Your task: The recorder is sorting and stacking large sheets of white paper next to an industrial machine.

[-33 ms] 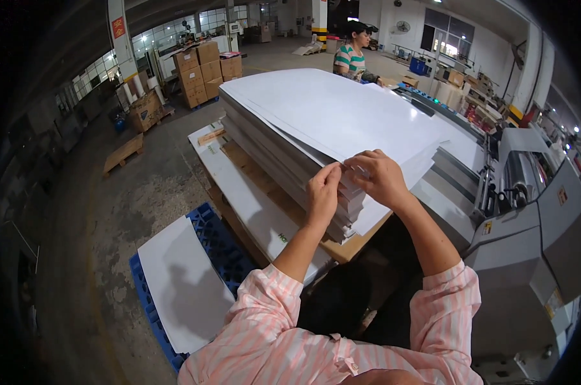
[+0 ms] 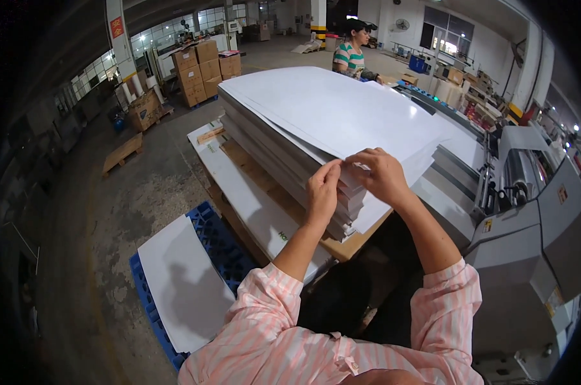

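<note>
Nearest, pink-and-white striped sleeves are coming up from the lower edge, and both forearms are reaching forward to the near corner of a tall stack of white sheets (image 2: 316,122). The left hand (image 2: 322,186) is pinching the corner of the upper sheets, its grip closed on the paper with thumb against fingertips. The right hand (image 2: 381,174) is lying just beside it, fingers curled over the same corner and clamped on the top sheets, which are lifting slightly off the pile there.

The stack is sitting on a wooden pallet (image 2: 265,179) with a white board (image 2: 252,199) lying along its left side. Its long axis is running from the near corner at the hands away towards the upper left, with the pinched corner pointing back at the person. Lower left, on the rough concrete floor (image 2: 130,192), a blue plastic pallet (image 2: 213,237) is carrying a single white sheet (image 2: 181,282).

To the right, a grey machine (image 2: 528,237) with rollers is standing close beside the stack. Farther off, brown cardboard boxes (image 2: 204,67) are piled on pallets by the windows, and a loose wooden pallet (image 2: 122,153) is lying on the floor. At the far end another person in a green-and-white striped top (image 2: 349,56) is standing near the machine line.
</note>
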